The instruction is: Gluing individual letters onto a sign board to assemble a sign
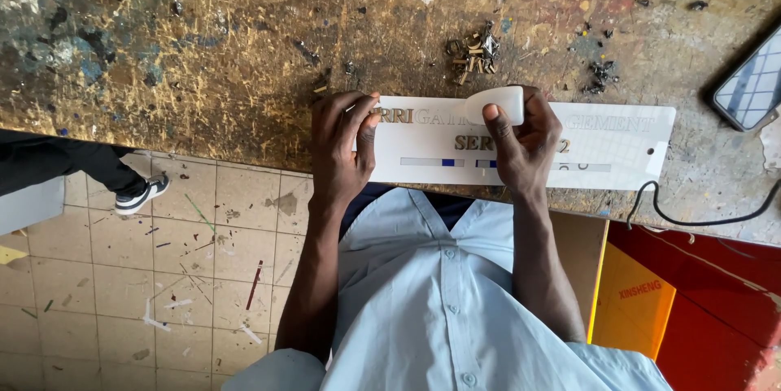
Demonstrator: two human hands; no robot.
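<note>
The left hand presses flat, fingers together, steadying the white sign plate — while the right hand pinches a small white bottle, tipped onto the lettering.

Count on inspection: two hands at centre, left hand and right hand; one white sign panel beneath them; one white squeeze bottle; one phone at 3 o'clock; one pile of small cut letters at 12 o'clock; one black cable; one shoe at 9 o'clock.
</note>
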